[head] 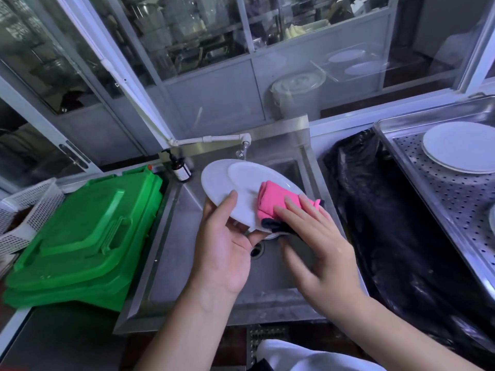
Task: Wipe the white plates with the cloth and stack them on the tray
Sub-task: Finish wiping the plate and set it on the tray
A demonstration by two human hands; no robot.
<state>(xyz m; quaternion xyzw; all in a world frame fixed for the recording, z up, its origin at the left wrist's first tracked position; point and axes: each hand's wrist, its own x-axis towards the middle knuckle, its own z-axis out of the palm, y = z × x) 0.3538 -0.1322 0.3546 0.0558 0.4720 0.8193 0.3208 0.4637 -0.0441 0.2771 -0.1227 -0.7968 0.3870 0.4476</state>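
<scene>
Wiping step: over the sink (171, 236) my left hand (223, 245) grips the white plate (230, 180) by its near rim, right hand (318, 236) presses the pink cloth (278, 200) flat-fingered onto it; next, I judge, carry it right onto the tray (442, 199) stack.

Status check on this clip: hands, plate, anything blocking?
Left hand grips white plate over sink. Right hand presses pink cloth onto it. Tray holds stacked plates; path clear.
</scene>
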